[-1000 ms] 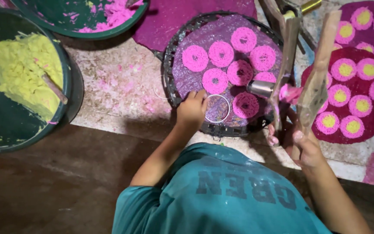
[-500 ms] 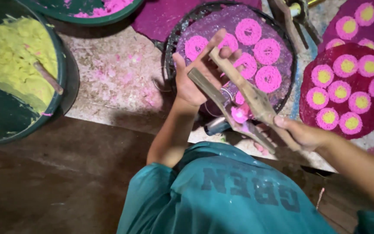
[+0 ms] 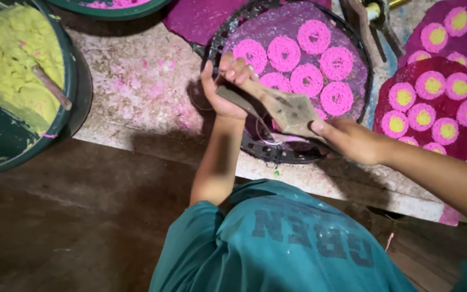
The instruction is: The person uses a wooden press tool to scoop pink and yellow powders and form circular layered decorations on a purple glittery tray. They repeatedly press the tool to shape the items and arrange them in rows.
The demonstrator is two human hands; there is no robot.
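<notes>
Both our left hand [image 3: 228, 89] and right hand [image 3: 352, 140] are closed around the hinged brown wooden press [image 3: 282, 108], held just above the round black woven tray [image 3: 277, 154] of pink coiled dough rings [image 3: 304, 59]. We judge that a slip or tilt of the press could crush the rings beneath it.

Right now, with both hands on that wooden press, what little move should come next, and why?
Probably swing the wooden press over the bare bottom edge of the round tray and squeeze: the left hand and right hand grip its handles, and pink rings already fill the rest.
</notes>
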